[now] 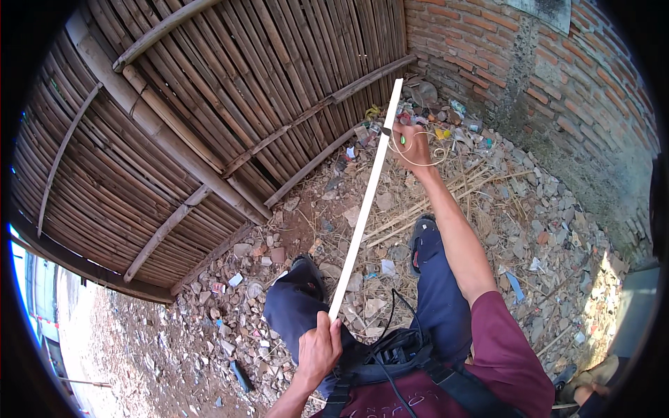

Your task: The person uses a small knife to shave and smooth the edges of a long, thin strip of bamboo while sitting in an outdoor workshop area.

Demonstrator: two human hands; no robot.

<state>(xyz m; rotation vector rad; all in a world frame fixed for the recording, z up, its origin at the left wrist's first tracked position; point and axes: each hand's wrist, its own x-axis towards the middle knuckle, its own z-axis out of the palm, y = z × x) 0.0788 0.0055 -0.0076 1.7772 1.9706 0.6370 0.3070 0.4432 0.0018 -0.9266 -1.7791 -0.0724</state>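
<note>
1. Strip [365,209], pale, long and flat, slanted between the person's two hands, its far end up near the foot of the walls and its near end low, in front of the left knee.
2. The left hand [320,348] pinched the near end, thumb and fingers pressed together on it.
3. The right hand [412,148] was closed near the far end, and the strip ran on past it. A small dark piece [386,131] lay across the strip there, touching it, and a bit of green [403,140] showed at the fingers; whether the two were one tool could not be told.
4. A thin pale curl [446,156] looped around the right hand.
5. Below the strip were the person's dark blue trousers [442,285], legs apart, with a dark shoe [419,244] on the rubble [174,341]. A maroon shirt [512,341] and a black cable [394,306] showed nearer the lower edge.
6. Dry stalks [425,205] lay on the ground beneath the right forearm.
7. A slatted wall [293,83] of brown poles stood on the left, meeting a brick wall [460,35] on the right, with litter in their corner.
</note>
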